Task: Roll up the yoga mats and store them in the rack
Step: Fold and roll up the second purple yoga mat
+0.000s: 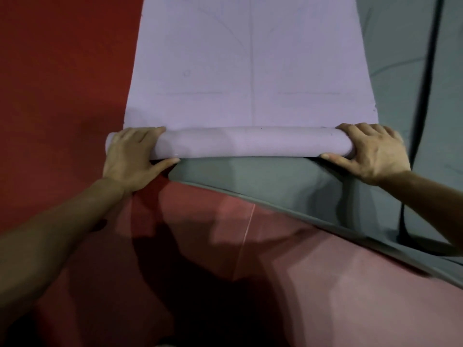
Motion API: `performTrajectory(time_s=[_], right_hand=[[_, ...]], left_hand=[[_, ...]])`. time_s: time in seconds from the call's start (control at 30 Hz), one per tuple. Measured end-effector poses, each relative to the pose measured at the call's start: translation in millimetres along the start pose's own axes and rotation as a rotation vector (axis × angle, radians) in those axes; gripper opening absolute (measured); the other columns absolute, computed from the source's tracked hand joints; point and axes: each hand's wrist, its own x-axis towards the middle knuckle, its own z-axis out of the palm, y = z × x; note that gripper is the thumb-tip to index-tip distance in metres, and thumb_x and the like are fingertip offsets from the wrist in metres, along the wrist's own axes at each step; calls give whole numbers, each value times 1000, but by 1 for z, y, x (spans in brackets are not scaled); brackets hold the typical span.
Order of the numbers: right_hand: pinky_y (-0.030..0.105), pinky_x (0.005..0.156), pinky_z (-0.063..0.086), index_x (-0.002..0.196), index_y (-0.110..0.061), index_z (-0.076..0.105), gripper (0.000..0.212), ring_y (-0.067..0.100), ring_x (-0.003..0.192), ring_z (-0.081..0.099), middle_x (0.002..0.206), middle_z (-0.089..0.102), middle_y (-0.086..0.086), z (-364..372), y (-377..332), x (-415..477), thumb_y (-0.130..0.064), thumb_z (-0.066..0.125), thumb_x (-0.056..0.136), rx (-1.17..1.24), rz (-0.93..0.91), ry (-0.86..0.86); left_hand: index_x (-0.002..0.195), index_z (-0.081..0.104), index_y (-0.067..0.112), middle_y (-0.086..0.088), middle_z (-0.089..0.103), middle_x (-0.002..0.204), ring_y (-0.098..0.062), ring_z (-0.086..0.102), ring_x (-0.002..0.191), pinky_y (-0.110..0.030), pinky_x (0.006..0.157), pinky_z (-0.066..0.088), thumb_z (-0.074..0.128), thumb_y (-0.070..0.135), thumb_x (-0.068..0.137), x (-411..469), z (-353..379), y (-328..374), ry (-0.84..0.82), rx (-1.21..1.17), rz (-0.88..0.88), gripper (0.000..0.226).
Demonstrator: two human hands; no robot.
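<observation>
A lilac yoga mat [250,58] lies flat ahead of me, its near end wound into a roll [255,142] that runs across the middle of the view. My left hand [132,156] grips the roll's left end, fingers over the top and thumb under the near side. My right hand [373,151] grips the right end the same way. The rack is not in view.
A grey-green mat [275,181] lies under the roll and stretches off to the right. A pink mat [325,284] lies near me, under the grey-green one's edge. Red floor [62,83] covers the left side. A dark strap or seam [429,71] runs along the right.
</observation>
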Motion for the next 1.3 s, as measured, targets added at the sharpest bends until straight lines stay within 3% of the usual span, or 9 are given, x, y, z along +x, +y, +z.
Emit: performTrajectory(time_s=[0.33,0.43,0.5,0.63,0.87,0.97,1.1,1.23,1.3], right_hand=[[45,79,51,117,-25,65,84,36,91,69,98,72,6,-15,2,-33,-92,27,82,-28,-62,1],[46,85,49,119,-25,65,82,35,96,69,102,73,4,-15,1,-65,-91,31,83,-21,-51,-19],[51,100,44,122,-21,66,80,36,104,67,110,73,7,-8,-1,-85,-86,37,85,1,-59,-10],[57,110,33,135,-12,60,82,36,122,51,136,57,17,3,-4,-102,-76,44,87,35,-44,62],[66,118,18,146,-12,50,61,43,126,51,135,55,18,17,-15,-97,-53,33,103,-12,-53,69],[64,118,18,146,-16,49,62,41,127,51,135,56,15,13,-13,-89,-56,30,102,-11,-43,30],[63,115,26,138,-21,55,61,40,115,55,125,62,12,10,-16,-72,-61,27,101,4,7,1],[62,113,30,131,-22,60,60,42,113,56,125,64,15,9,-16,-52,-61,25,102,-15,36,23],[60,109,33,131,-18,59,59,43,113,53,128,57,22,10,-17,-42,-59,28,103,-42,52,71]], left_hand=[[123,67,28,3,75,105,-30,72,92,-44,70,57,32,86,87,-28,-25,11,-80,72,29,77],[120,71,25,1,76,101,-31,73,88,-47,69,57,38,81,91,-59,-25,15,-38,20,57,72],[117,73,24,0,77,97,-31,73,83,-45,68,56,42,80,91,-76,-23,23,-30,24,66,69],[120,73,21,-1,77,103,-30,73,88,-45,75,54,45,78,90,-86,-18,28,-35,-11,55,71],[143,58,20,-1,69,131,-27,69,115,-46,89,59,44,78,84,-70,-21,22,-78,-57,40,84],[146,55,17,0,60,144,-22,54,136,-42,104,50,31,74,93,-64,-15,20,-89,-43,51,81],[147,54,14,-6,51,152,-23,43,145,-42,120,35,25,68,99,-41,-10,8,-139,-27,74,78],[150,50,21,-9,50,153,-30,40,145,-51,114,35,25,72,97,-18,-16,2,-154,10,97,78],[146,53,26,-7,55,141,-33,47,130,-54,104,36,30,74,93,-8,-23,5,-118,17,34,75]])
